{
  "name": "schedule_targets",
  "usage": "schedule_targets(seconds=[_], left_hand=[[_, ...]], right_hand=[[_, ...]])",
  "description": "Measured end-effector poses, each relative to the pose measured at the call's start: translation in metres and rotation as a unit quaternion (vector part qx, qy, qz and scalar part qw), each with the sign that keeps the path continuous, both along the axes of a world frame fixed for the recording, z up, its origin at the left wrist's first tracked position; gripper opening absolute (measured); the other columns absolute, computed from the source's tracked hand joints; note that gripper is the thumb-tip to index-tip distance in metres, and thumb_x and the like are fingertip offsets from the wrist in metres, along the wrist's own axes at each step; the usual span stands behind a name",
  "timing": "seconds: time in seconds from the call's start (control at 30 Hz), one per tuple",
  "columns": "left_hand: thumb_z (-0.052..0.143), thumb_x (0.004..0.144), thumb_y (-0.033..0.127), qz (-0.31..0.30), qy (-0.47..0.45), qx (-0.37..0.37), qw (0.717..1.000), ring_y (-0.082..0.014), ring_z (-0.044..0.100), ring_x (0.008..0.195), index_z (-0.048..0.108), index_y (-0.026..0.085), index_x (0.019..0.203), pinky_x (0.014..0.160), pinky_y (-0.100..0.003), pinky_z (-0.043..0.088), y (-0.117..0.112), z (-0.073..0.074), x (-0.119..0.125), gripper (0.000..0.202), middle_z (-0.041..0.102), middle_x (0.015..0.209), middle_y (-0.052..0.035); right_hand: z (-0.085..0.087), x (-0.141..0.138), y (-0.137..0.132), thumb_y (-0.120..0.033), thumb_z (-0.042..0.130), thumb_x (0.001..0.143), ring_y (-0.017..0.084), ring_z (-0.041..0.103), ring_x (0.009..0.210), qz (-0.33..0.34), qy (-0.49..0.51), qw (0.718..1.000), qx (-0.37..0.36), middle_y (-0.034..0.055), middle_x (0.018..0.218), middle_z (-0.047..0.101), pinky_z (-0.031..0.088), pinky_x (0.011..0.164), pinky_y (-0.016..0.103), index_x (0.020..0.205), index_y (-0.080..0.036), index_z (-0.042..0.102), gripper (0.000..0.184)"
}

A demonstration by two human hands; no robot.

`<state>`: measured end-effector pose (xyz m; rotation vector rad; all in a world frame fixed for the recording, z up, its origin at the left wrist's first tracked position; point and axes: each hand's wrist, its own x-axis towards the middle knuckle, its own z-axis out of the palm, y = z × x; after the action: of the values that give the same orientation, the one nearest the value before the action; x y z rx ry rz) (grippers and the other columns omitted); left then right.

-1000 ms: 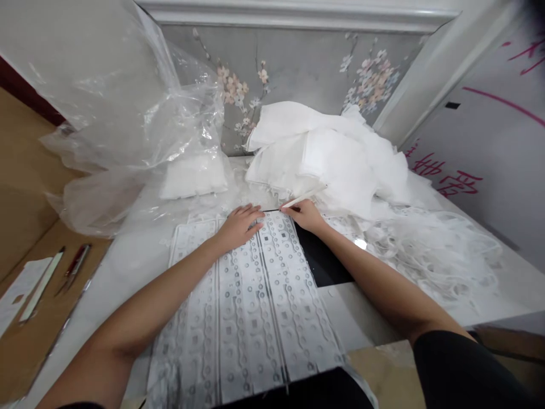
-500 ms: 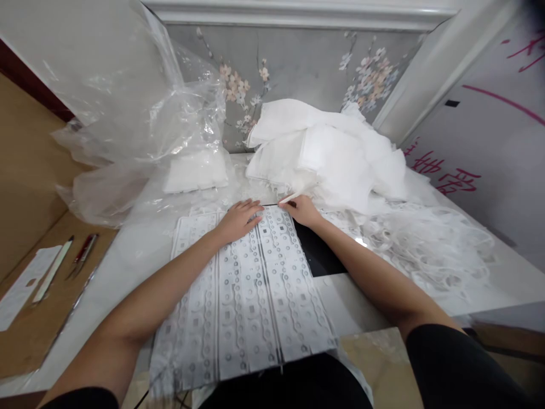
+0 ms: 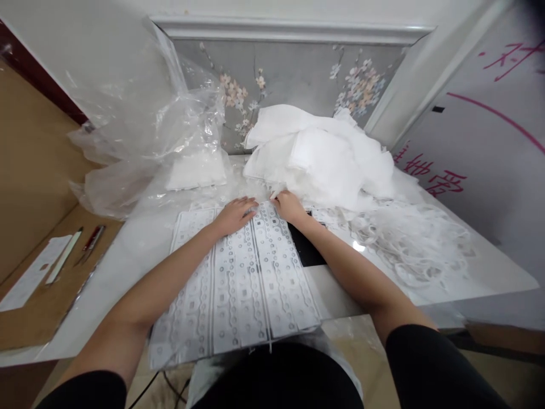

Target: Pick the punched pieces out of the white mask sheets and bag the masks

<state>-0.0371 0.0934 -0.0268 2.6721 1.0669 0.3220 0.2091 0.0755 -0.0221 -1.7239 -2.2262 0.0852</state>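
Note:
A white sheet printed with rows of grey circles, small squares and wavy lines [image 3: 238, 284] lies in front of me and overhangs the table's front edge. My left hand [image 3: 235, 217] rests flat on its upper part, fingers stretched out and slightly apart. At the far edge of the sheet, my right hand [image 3: 290, 207] is closed in a pinch. A small bit of a thin white strip shows at its fingertips; most of it is hidden. Under my right wrist, a black flat panel [image 3: 307, 247] juts out beside the sheet.
White soft sheets [image 3: 323, 153] are heaped behind my hands. To the right lies a tangle of white strips [image 3: 417, 244]. Clear plastic bags [image 3: 149, 136] bulge at the left, by a white stack [image 3: 196, 170]. A cardboard piece [image 3: 59, 307] carries a red pen [image 3: 91, 241].
The camera view has shifted slightly. My right fingers have turned down at the sheet's far edge, and less of the white strip shows. My left hand stays flat on the sheet.

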Motion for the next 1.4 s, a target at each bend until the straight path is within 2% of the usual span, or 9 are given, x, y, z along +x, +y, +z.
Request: schedule_targets(seconds=[0.1,0.33,0.67,0.83,0.97,1.13,1.3,1.4], left_hand=[[0.036,0.107,0.047,0.000,0.000,0.003,1.000,-0.0274,0.038,0.151,0.057,0.022,0.144,0.125,-0.049,0.030,0.000,-0.001,0.000,0.049,0.048,0.159,-0.0072],[0.034,0.108,0.047,0.004,0.017,0.006,1.000,-0.0273,0.037,0.151,0.055,0.023,0.146,0.125,-0.049,0.029,-0.002,0.001,0.000,0.050,0.046,0.160,-0.0071],[0.029,0.108,0.051,-0.013,0.046,-0.001,0.999,-0.0315,0.030,0.154,0.050,0.020,0.149,0.125,-0.051,0.025,-0.004,0.002,-0.001,0.056,0.036,0.166,-0.0088],[0.026,0.108,0.051,-0.015,0.042,-0.013,0.999,-0.0317,0.025,0.156,0.046,0.020,0.152,0.126,-0.052,0.021,-0.011,0.006,-0.003,0.057,0.032,0.168,-0.0084],[0.029,0.107,0.054,-0.001,0.029,-0.022,0.999,-0.0313,0.025,0.156,0.046,0.020,0.153,0.127,-0.052,0.020,-0.013,0.008,-0.004,0.059,0.033,0.167,-0.0092],[0.030,0.106,0.060,0.038,0.022,-0.031,0.999,-0.0337,0.018,0.158,0.040,0.025,0.159,0.127,-0.057,0.016,-0.008,0.005,-0.005,0.064,0.032,0.167,-0.0080],[0.035,0.106,0.058,0.025,0.002,-0.006,1.000,-0.0365,0.019,0.157,0.049,0.027,0.155,0.125,-0.060,0.017,-0.007,0.003,-0.008,0.059,0.032,0.168,-0.0093],[0.043,0.107,0.049,-0.027,-0.041,0.034,0.998,-0.0333,0.036,0.150,0.058,0.023,0.146,0.123,-0.053,0.027,-0.006,0.009,-0.001,0.050,0.043,0.161,-0.0119]], right_hand=[[0.001,0.001,0.000,-0.024,0.045,0.105,0.029,0.068,0.105,0.009,-0.010,1.000,0.006,0.0211,0.109,0.073,0.051,0.095,0.036,0.110,-0.007,0.071,0.032],[0.002,0.002,-0.003,-0.017,0.041,0.105,0.028,0.066,0.111,0.068,-0.033,0.997,0.015,0.0192,0.112,0.073,0.047,0.104,0.038,0.115,-0.009,0.070,0.032],[-0.008,-0.001,0.007,-0.018,0.041,0.104,0.029,0.066,0.113,0.007,-0.024,0.999,0.023,0.0197,0.114,0.073,0.049,0.102,0.037,0.121,-0.008,0.068,0.033],[-0.008,0.000,0.015,-0.017,0.043,0.103,0.030,0.070,0.108,-0.036,-0.010,0.999,0.030,0.0226,0.111,0.074,0.049,0.099,0.037,0.114,-0.005,0.070,0.032],[-0.004,0.004,0.007,-0.023,0.048,0.102,0.026,0.072,0.103,-0.008,0.080,0.996,0.035,0.0143,0.115,0.076,0.052,0.095,0.033,0.107,-0.012,0.074,0.029],[0.005,0.011,-0.014,-0.028,0.054,0.098,0.022,0.073,0.093,0.040,0.247,0.967,0.048,0.0073,0.106,0.079,0.056,0.084,0.030,0.101,-0.017,0.076,0.025],[0.001,0.008,-0.016,-0.029,0.058,0.096,0.021,0.074,0.094,0.005,0.316,0.948,0.038,0.0069,0.107,0.078,0.058,0.085,0.029,0.100,-0.018,0.077,0.023],[-0.005,0.005,-0.010,-0.024,0.058,0.094,0.022,0.075,0.092,-0.042,0.294,0.955,0.020,0.0091,0.103,0.079,0.057,0.087,0.031,0.097,-0.016,0.077,0.021]])
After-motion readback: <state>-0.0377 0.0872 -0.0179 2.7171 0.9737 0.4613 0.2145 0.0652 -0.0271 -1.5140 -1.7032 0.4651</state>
